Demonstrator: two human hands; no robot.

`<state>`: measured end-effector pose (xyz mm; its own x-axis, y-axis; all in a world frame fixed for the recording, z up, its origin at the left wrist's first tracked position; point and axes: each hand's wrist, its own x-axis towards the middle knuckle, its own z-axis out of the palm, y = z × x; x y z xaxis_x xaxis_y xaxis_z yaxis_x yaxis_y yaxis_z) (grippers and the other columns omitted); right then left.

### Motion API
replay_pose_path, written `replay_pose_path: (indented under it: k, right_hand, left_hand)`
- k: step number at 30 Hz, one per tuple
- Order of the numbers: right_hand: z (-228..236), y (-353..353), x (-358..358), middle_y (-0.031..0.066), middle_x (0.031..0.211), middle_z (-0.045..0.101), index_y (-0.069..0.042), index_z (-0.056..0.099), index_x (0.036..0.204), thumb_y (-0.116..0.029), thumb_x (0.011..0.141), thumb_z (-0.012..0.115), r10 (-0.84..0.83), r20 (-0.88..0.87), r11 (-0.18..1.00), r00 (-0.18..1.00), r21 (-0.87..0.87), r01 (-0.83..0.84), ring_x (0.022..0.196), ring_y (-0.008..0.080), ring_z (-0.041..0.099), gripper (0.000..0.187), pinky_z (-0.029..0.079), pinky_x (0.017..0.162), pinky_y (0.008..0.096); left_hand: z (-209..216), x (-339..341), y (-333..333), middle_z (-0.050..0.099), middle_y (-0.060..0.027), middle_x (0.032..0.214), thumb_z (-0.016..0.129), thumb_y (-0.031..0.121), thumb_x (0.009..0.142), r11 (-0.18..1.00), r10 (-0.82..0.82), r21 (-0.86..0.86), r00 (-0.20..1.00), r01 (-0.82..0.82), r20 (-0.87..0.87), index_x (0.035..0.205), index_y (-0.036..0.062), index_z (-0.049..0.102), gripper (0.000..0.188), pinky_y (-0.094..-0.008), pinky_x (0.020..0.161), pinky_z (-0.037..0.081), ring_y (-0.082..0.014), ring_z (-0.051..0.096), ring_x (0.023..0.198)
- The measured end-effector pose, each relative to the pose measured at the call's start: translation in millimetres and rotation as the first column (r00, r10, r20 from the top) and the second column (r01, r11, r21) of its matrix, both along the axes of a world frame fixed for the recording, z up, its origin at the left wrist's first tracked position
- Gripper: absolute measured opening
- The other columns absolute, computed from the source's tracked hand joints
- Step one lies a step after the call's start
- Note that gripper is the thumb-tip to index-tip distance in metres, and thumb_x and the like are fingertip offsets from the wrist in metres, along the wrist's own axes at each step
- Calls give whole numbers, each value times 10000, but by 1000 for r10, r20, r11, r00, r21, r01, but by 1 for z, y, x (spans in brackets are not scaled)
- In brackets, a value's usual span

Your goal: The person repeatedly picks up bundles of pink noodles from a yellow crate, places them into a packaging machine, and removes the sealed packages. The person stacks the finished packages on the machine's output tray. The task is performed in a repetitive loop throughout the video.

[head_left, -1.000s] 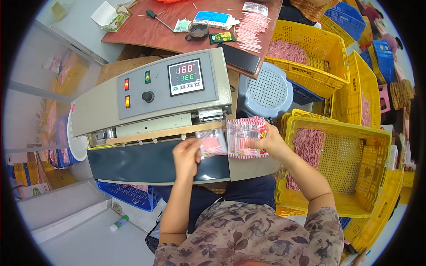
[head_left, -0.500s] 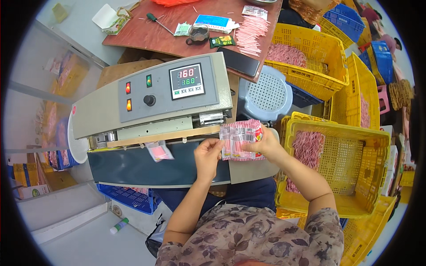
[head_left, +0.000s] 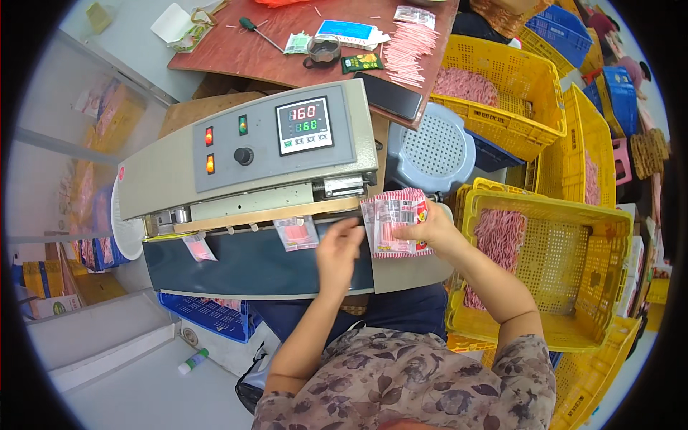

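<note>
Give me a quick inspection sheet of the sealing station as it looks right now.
Surface: dark belt of the grey sealing machine, two small pink packets riding on it.
Job's things: fanned stack of pink packets; yellow crate partly filled with pink pieces.
Clutter: red table with screwdriver, phone, loose pink sticks.
Hands: right hand holds the stack; left hand over the belt beside it, holding nothing.
Cables: nothing seen.
Surroundings: more yellow and blue crates, grey stool.
</note>
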<state>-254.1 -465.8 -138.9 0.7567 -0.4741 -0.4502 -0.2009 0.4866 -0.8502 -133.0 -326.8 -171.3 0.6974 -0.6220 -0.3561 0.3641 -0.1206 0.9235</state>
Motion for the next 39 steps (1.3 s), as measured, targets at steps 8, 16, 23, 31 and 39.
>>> replay_pose_path:
  k: [8,16,23,31,39]
  right_hand:
    - [-11,4,10,33,953,590,-24,502,1058,16,634,706,20,17,1000,1000,10,-20,857,110,567,472,457,804,272]
    - [-30,10,-16,21,912,579,-60,518,1073,-162,616,747,99,191,916,977,-400,-14,829,108,518,522,449,725,276]
    - [-50,52,-19,112,962,542,-55,491,1068,-191,546,770,107,368,506,924,-820,268,946,275,506,608,412,812,352]
    - [-35,55,-27,115,998,545,-48,494,1084,-109,545,740,177,405,339,897,-881,331,969,299,499,596,412,823,367]
    - [-35,51,-19,119,1010,554,-53,497,1088,-139,630,717,226,428,543,875,-801,252,950,294,523,516,418,815,374]
  left_hand:
    - [-23,44,15,546,7,607,598,87,806,999,-35,-32,987,30,-157,832,-11,614,102,-163,382,280,-26,391,440]
    - [-11,32,55,477,1,699,574,45,819,956,282,-83,800,-282,530,859,16,529,67,-172,478,306,-54,381,551]
    - [-40,11,33,445,-180,1203,595,-58,750,901,-397,-27,846,434,355,1186,-44,439,463,-327,898,398,-229,494,1039]
    - [13,-18,33,614,-116,901,645,31,755,905,-295,-55,714,423,634,957,-43,602,220,-314,718,470,-202,580,805]
    - [33,-10,32,590,-143,1042,651,67,777,895,-351,104,539,435,766,1082,-56,545,345,-306,814,444,-194,563,921]
